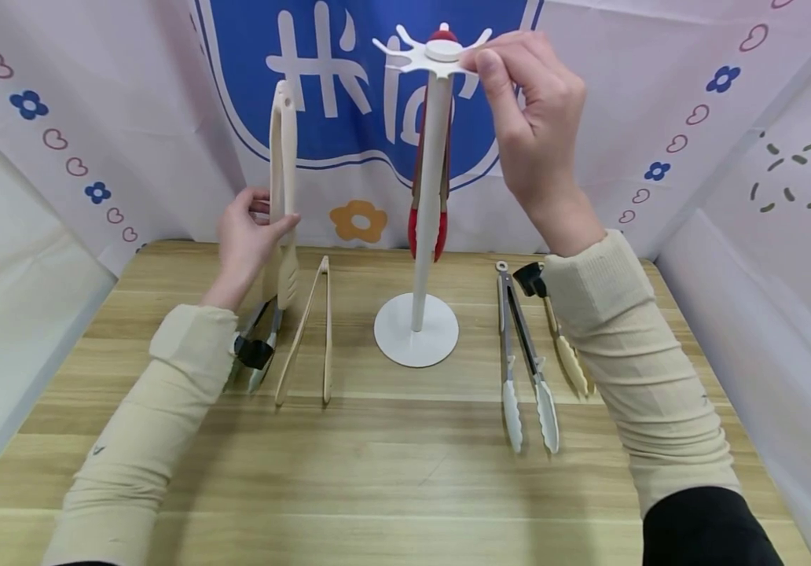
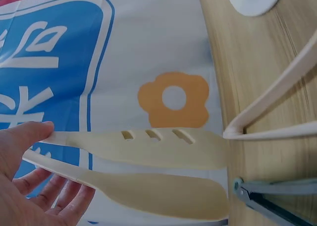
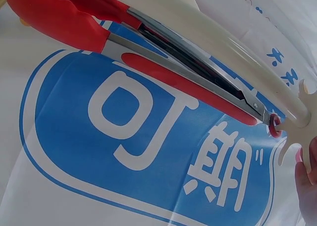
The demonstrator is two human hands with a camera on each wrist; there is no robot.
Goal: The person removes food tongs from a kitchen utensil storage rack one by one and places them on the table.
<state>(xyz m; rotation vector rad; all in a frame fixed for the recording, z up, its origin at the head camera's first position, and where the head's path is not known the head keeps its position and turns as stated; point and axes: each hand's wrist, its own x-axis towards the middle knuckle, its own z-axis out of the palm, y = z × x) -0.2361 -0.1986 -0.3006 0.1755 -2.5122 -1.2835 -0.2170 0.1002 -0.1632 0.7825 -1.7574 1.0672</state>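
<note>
My left hand (image 1: 248, 236) holds a pair of cream tongs (image 1: 291, 165) upright above the back left of the table, hinge end up. In the left wrist view the tongs' broad ends, one slotted (image 2: 163, 144) and one plain (image 2: 168, 194), stand apart, with thumb and fingers on the arms. A white stand (image 1: 434, 157) with a ring of hooks on top rises from a round base (image 1: 416, 350). Between thumb and fingers, my right hand (image 1: 543, 118) pinches a hook at its top. Red-tipped tongs (image 3: 59, 23) hang from a hook on the stand's far side.
Pale slim tongs (image 1: 328, 338) lie left of the base. Behind my left wrist are grey-green tongs (image 2: 277, 187). At right lie white-tipped tongs (image 1: 548, 417) and cream-tipped tongs (image 1: 570, 362), partly under my right sleeve. A printed curtain (image 1: 349, 196) backs the wooden table (image 1: 377, 487).
</note>
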